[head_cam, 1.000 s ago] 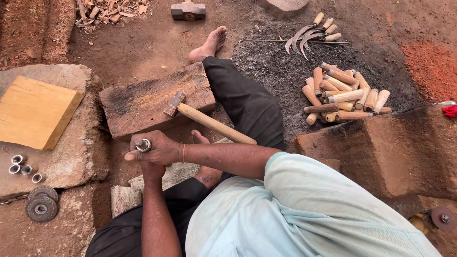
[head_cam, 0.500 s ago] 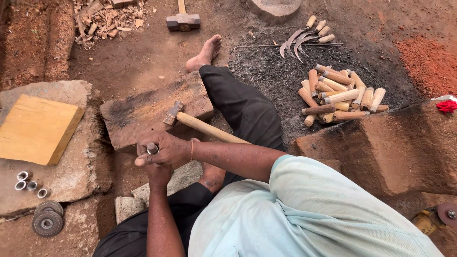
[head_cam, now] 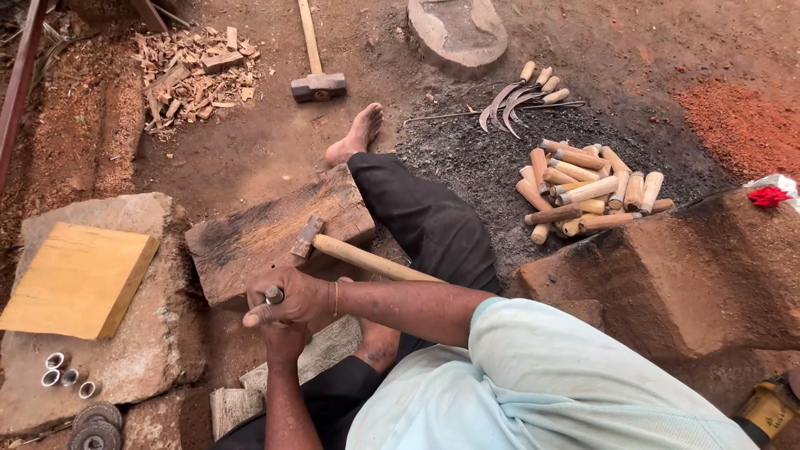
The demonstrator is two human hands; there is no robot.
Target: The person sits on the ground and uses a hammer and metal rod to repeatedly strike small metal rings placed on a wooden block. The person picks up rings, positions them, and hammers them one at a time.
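Both of my hands are clasped around a small wooden handle with a metal ring [head_cam: 273, 293] on its end, held upright just in front of a worn wooden block [head_cam: 258, 233]. My right hand [head_cam: 296, 296] wraps it from above, with one finger stretched out to the left. My left hand [head_cam: 282, 337] grips it from below. A hammer [head_cam: 310, 237] with a pale wooden shaft lies on the block's near edge, touching neither hand.
A yellow wooden board [head_cam: 79, 279] lies on a flat stone [head_cam: 158, 350], with metal rings [head_cam: 65, 375] and grinding discs [head_cam: 96, 421] beside it. Further off are a sledgehammer [head_cam: 317, 83], wood chips [head_cam: 196, 71], a pile of wooden handles [head_cam: 587, 192], sickles [head_cam: 512, 100] and a large stone block [head_cam: 667, 275].
The view has tilted, so the whole scene sits lower in the frame. My hands keep their hold on the ringed handle and have drawn slightly nearer the block.
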